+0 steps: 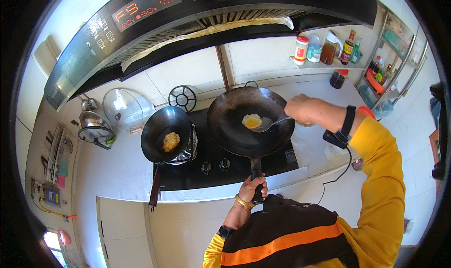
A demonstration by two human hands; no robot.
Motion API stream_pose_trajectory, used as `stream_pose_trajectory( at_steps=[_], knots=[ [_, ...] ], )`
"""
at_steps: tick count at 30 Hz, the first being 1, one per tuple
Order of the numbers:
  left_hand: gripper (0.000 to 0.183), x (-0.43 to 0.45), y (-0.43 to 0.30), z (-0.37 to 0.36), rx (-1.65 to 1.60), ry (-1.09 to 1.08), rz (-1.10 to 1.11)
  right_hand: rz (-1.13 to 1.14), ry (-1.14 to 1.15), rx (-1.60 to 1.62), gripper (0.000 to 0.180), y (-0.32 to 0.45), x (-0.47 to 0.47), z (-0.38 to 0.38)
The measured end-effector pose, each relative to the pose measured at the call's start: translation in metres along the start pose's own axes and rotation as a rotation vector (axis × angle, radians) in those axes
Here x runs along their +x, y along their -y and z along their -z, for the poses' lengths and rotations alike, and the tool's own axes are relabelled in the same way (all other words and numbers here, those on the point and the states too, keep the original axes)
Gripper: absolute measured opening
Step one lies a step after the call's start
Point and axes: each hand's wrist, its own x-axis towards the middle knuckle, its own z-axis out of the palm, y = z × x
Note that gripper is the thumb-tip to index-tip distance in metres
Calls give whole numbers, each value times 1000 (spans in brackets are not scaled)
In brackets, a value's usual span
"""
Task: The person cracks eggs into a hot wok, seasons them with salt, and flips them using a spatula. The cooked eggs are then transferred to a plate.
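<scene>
My left hand [252,189] is closed around the black handle [256,169] of a large dark wok [243,141] on the right side of the stove. In my right hand [298,108] is a metal spatula [265,125], its blade at the right edge of an egg [252,121]. This egg has a white rim and a yellow yolk, and lies near the middle of the wok. A smaller wok [155,127] sits on the left burner, its handle pointing towards me. Inside it is a browned fried egg [171,142].
Beneath the woks is a black glass gas stove [215,178] with two knobs. A glass lid [123,109] leans on the wall at the left, beside a lidded pot [95,129]. Bottles and jars [327,53] stand on a shelf at the right. The range hood [211,7] hangs above.
</scene>
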Motion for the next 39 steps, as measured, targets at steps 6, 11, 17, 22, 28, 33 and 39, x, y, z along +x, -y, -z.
stream_pose_trajectory(
  at_steps=[6,11,17,22,28,33,39],
  knots=[
    [25,0,-1,0,-5,1,14,-74,-161,140,20,-9,-13,-87],
    [25,-1,-1,-1,27,-1,19,-85,-337,281,32,-20,-24,-129],
    [26,0,-1,0,12,19,18,-91,-462,338,39,-18,-3,-151],
    [26,0,-2,0,-4,22,19,-158,-502,150,44,-17,15,-149],
    [25,-2,-1,-2,8,16,10,-216,-437,240,44,-8,23,-138],
    [25,-1,-1,0,-1,10,19,-192,-406,275,41,-3,8,-131],
    [26,-1,-2,0,16,26,17,-136,-409,258,39,-1,-13,-127]
  ],
)
